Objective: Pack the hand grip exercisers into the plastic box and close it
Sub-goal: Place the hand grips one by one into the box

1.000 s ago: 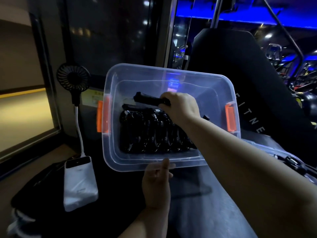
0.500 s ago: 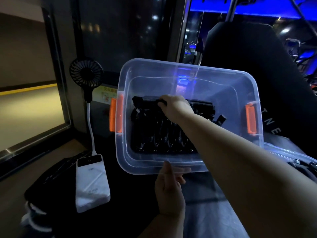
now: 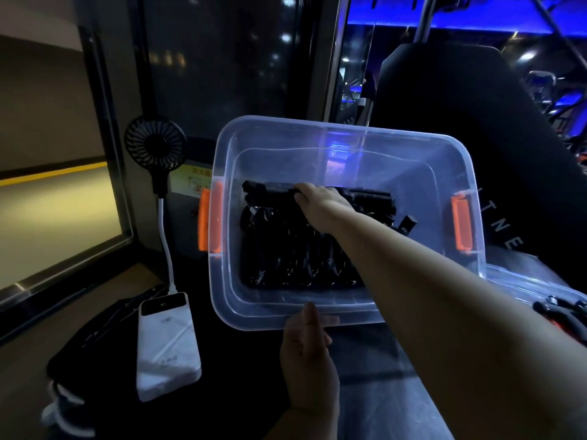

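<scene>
Light: dim where I sit; blue glow [image 3: 444, 19] above and right of the dark glass panel [image 3: 222, 74].
Wall: beige wall [image 3: 41, 106] left of the glass panel, crossed by a yellow stripe [image 3: 54, 174].
Seat back: black padded backrest [image 3: 460, 106] right of the glass panel, pale letters on its side.
Gym machines: dark frames [image 3: 552, 100] far right of the glass panel, blurred.
Fan: small black fan [image 3: 155, 147] on a white neck, below the glass panel's left edge.
Power bank: white power bank [image 3: 166, 347] below the fan, lying on dark cloth [image 3: 95, 341].
</scene>
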Tool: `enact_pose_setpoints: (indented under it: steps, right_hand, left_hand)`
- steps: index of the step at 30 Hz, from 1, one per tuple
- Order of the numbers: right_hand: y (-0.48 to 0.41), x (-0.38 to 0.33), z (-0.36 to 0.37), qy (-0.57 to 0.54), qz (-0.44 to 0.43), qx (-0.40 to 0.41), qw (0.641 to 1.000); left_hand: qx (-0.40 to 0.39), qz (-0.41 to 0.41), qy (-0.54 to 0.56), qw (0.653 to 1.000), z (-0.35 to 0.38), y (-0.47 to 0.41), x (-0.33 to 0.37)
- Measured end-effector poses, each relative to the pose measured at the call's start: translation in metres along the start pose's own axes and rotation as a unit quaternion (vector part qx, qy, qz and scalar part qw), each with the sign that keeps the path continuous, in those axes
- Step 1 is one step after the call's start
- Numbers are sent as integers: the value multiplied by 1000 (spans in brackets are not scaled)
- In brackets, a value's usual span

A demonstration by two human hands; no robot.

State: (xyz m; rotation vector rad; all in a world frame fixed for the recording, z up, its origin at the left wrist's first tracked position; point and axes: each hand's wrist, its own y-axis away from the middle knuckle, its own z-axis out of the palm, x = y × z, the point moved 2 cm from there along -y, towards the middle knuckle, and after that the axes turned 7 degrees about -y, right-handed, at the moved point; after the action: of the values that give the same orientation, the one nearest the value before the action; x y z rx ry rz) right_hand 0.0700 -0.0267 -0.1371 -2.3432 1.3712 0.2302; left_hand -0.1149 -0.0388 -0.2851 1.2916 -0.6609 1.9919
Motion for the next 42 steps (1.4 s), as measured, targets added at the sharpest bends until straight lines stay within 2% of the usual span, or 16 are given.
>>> enact_pose_setpoints:
  steps: [5, 8, 13, 18, 26, 31, 34, 37, 39, 42]
  right_hand:
    - [13, 4, -3, -39, 7, 32, 999]
    - [27, 9, -8, -64, -10, 85, 994]
    - [59, 27, -16, -89, -38, 157, 983]
    - [105, 69, -27, -82, -64, 179, 978]
    - [170, 146, -57, -20, -79, 280, 957]
    - [197, 174, -62, -51, -99, 309, 944]
    - [212, 197, -64, -74, -59, 325, 941]
    - [227, 228, -63, -79, 41, 312, 946]
    - [238, 253, -61, -77, 121, 281, 949]
    - [252, 286, -54, -31, 233, 183, 955]
  left_hand:
    - [49, -17, -4, 999, -4, 5, 5]
    - [73, -36, -19, 996, -8, 9, 7]
    - [89, -10, -68, 994, -14, 9, 19]
    - [99, -4, -83, 992, -11, 15, 24]
    - [114, 38, -95, 988, -8, 15, 21]
    - [115, 49, -98, 987, -10, 12, 13]
    - [119, 61, -94, 987, -12, 9, 9]
    - [119, 67, -94, 986, -13, 7, 4]
    - [112, 68, -93, 987, -13, 6, 1]
    - [115, 70, -94, 986, -12, 5, 0]
